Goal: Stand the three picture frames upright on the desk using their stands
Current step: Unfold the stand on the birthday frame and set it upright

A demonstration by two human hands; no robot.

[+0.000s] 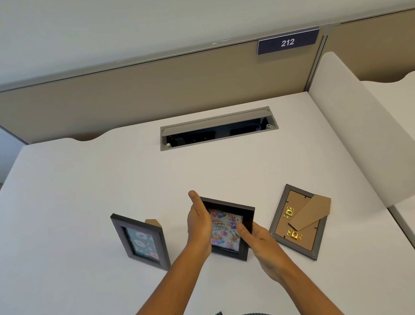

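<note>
I cannot see the stand of the middle frame (pixel 229 228); the frame body hides it. The left hand (pixel 199 223) covers its left edge, and the right hand (pixel 260 240) covers its near right corner. The left frame (pixel 141 242) hides most of its stand (pixel 153 223). The face of the right frame (pixel 298 222) is turned down, unseen.

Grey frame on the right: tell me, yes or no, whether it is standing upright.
No, the grey frame lies face down on the desk, its cardboard stand facing up.
</note>
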